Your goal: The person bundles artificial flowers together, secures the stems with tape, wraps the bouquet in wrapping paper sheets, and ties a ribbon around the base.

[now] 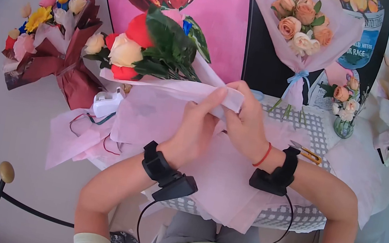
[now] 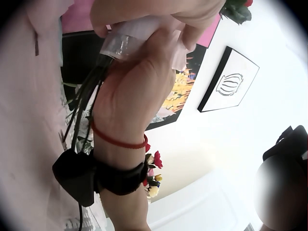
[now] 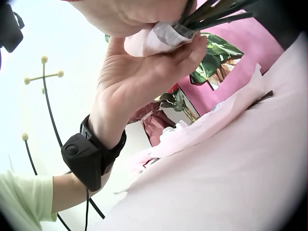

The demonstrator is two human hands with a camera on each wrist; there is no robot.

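A bouquet of red and cream roses (image 1: pixel 126 51) with large green leaves lies tilted to the left in the head view, pale pink wrapping paper (image 1: pixel 159 84) around its lower part. My left hand (image 1: pixel 196 134) grips the wrapped stems from below, thumb along the paper. My right hand (image 1: pixel 248 123), wearing a red cord, pinches the paper at the stem end. Bare green stems (image 2: pixel 82 103) stick out past the hands in the left wrist view. A shiny translucent strip (image 2: pixel 120 45) circles the paper there. The hands hide part of the wrap.
Pink paper sheets (image 1: pixel 230 184) cover much of the checked cloth (image 1: pixel 293 210). A white tape dispenser (image 1: pixel 107 103) sits left, yellow-handled scissors (image 1: pixel 309 155) right. A wrapped peach bouquet (image 1: pixel 300 41) and a small glass vase (image 1: pixel 344 127) stand behind; a maroon-wrapped bouquet (image 1: pixel 74 70) is far left.
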